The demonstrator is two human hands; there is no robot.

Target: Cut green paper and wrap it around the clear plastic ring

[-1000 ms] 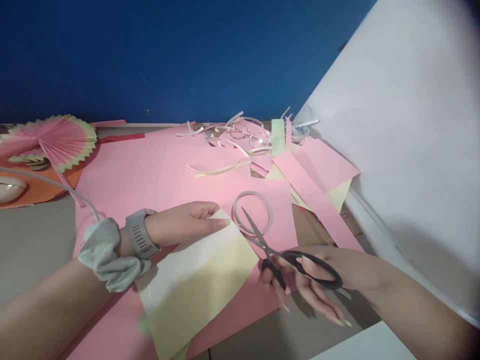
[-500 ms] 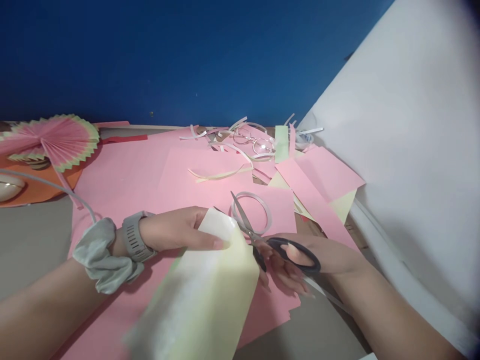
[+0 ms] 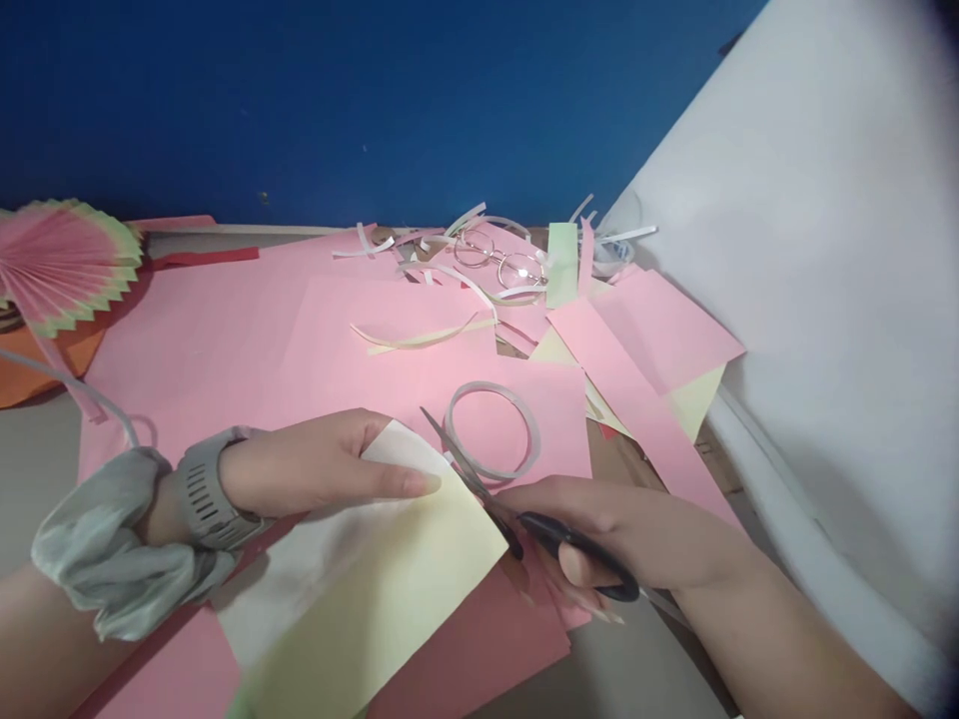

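My left hand point(image 3: 330, 464) pinches a pale yellow sheet of paper point(image 3: 420, 569) with the thumb on top; its other fingers are hidden beneath. A whitish part of the sheet lies by the thumb. My right hand point(image 3: 629, 529) grips black-handled scissors point(image 3: 576, 554), thumb through one loop. The scissor blades lie along the sheet's right edge; whether they are cutting into it I cannot tell. Just beyond the blades, a roll of narrow tape point(image 3: 533, 439) rests on large pink paper point(image 3: 247, 350).
At the far left stands a pleated pink and green paper fan point(image 3: 75, 260) over orange paper point(image 3: 82, 350). Eyeglasses point(image 3: 522, 271) lie among paper strips point(image 3: 420, 340) at the back. A pink strip point(image 3: 636, 399) lies right. A blue wall point(image 3: 375, 110) and a white surface point(image 3: 839, 200) border the table.
The yellow sheet has turned and flattened, its lower end swinging right. The scissor blades look closer together. Both hands keep their hold, and the view has shifted slightly.
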